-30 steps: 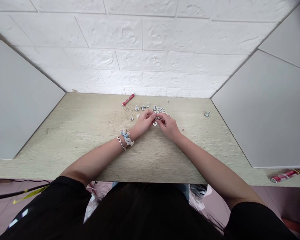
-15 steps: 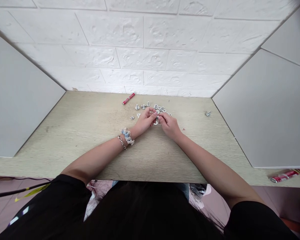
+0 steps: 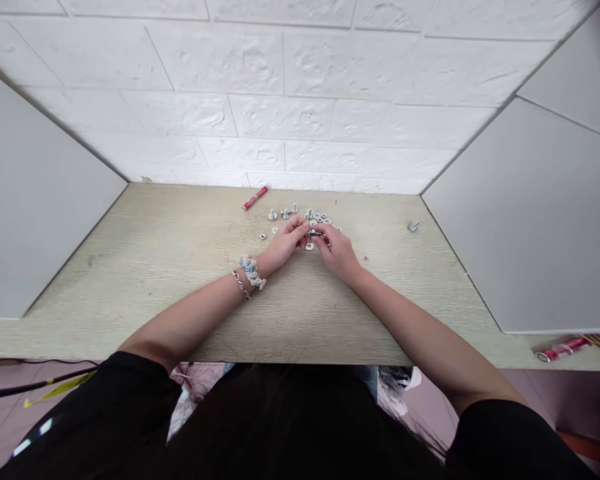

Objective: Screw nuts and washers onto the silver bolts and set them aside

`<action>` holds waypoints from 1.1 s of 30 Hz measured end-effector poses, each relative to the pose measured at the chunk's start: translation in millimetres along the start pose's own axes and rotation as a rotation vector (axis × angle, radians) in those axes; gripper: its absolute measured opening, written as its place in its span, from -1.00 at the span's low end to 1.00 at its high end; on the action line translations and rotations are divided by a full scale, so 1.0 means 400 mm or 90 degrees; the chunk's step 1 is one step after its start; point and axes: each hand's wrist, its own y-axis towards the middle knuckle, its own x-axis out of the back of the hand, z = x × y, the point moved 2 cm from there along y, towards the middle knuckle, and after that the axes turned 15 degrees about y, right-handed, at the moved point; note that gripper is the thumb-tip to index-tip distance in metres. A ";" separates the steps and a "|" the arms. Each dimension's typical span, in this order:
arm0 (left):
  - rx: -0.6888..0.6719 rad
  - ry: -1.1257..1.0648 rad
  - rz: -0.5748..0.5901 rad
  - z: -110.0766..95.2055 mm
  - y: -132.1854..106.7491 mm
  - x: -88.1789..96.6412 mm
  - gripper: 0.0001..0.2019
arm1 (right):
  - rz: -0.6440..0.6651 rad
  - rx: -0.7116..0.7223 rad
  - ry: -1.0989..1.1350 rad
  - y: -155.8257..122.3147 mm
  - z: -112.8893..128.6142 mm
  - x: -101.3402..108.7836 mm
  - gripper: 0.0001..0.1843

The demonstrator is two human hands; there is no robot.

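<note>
Between my two hands a small metal bolt point(image 3: 316, 233) lies roughly sideways. My right hand point(image 3: 338, 252) pinches it by the shank, fingers closed. My left hand point(image 3: 286, 242) closes its fingertips at the bolt's other end; whether a nut or washer sits there is too small to tell. Just below the fingertips a flat washer point(image 3: 309, 247) rests on the table. Behind the hands lie several washers and nuts point(image 3: 324, 216). Bolts point(image 3: 273, 215) stand head-down to the left of them, and a single nut point(image 3: 263, 237) lies left of my left hand.
The wooden table point(image 3: 190, 227) meets a white brick wall point(image 3: 260, 120) at the back. Grey panels point(image 3: 540, 220) flank both sides. A red tube point(image 3: 255, 198) lies at the rear, another red tube point(image 3: 563, 349) at the front right corner. One bolt point(image 3: 413, 227) lies apart on the right.
My right fingers have shifted and opened slightly around the bolt, which now shows more clearly, lying sideways between both hands. The loose parts on the table look the same.
</note>
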 end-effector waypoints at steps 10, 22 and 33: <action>0.021 0.062 -0.003 0.006 0.004 -0.003 -0.71 | -0.063 -0.017 0.000 -0.001 -0.006 0.006 -0.72; 0.109 0.058 0.085 0.009 0.003 -0.008 -0.51 | -0.043 -0.027 0.004 0.000 -0.001 0.006 -0.76; 0.058 0.022 0.060 0.004 -0.003 -0.012 -0.59 | -0.062 -0.051 0.012 0.003 -0.005 0.008 -0.72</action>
